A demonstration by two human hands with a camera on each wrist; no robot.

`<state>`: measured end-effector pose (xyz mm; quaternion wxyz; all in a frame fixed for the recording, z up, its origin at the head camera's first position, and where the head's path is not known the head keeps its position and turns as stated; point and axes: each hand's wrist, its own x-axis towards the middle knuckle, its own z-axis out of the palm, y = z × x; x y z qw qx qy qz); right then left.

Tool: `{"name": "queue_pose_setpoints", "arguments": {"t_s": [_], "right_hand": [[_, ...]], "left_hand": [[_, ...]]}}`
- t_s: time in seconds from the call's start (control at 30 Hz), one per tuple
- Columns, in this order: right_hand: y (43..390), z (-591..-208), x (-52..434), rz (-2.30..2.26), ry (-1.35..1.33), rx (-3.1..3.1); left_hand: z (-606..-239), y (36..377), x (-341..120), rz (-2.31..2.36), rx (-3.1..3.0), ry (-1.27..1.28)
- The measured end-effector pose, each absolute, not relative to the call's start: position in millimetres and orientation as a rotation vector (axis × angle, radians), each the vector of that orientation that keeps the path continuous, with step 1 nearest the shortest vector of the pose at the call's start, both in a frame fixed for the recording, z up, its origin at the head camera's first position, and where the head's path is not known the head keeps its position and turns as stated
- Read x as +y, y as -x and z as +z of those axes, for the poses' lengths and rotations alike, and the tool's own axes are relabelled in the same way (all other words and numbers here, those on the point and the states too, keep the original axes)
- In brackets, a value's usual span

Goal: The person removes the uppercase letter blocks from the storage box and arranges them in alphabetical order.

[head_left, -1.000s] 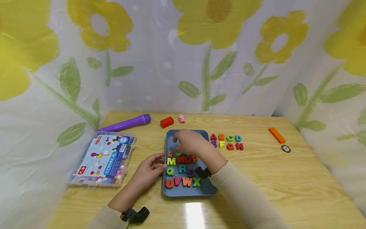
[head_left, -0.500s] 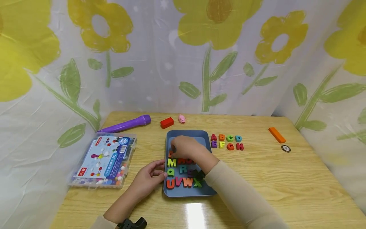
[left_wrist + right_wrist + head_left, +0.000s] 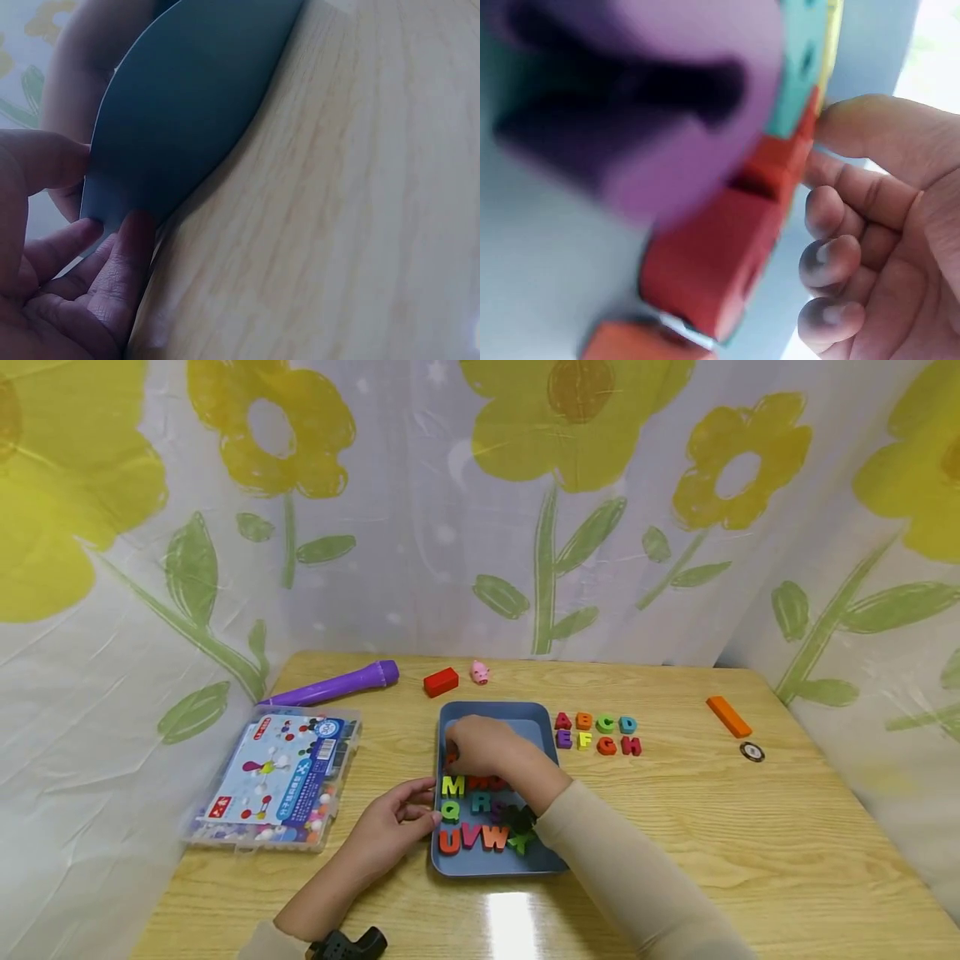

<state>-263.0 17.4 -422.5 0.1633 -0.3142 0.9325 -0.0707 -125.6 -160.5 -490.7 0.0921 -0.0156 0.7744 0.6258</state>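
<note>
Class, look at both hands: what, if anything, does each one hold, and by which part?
The left hand pinches the blue rectangular tray by its left rim. The right hand rests curled over the coloured letter blocks; whether it grips one cannot be told.

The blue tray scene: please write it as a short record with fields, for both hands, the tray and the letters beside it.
Left hand: holds the left rim of the blue tray, thumb on top.
Right hand: fingers curled over the upper row of letters in the tray; exact grip hidden.
Tray contents: letter blocks in rows, M, Q, R, U, V, W readable.
Beside tray: letters A to H in two rows on the table.
</note>
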Motion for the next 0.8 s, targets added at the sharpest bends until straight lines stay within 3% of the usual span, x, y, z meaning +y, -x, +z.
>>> {"name": "queue_pose_setpoints", "arguments": {"t_s": [0.23,0.47,0.8], "right_hand": [[265.6,-393.8,49.0,-0.386,0.886,2.698],[261.1,-369.3,121.3,-0.537,0.822,2.808],[252.2,-403.4,187.5,-0.266,0.570,2.897]], "left_hand": [[-490.7,125.9,-159.6,1.847,2.310,0.051],[-491.5,126.5,-157.0,1.841,2.304,0.043],[-490.9,128.1,-156.5,1.789,2.335,0.092]]}}
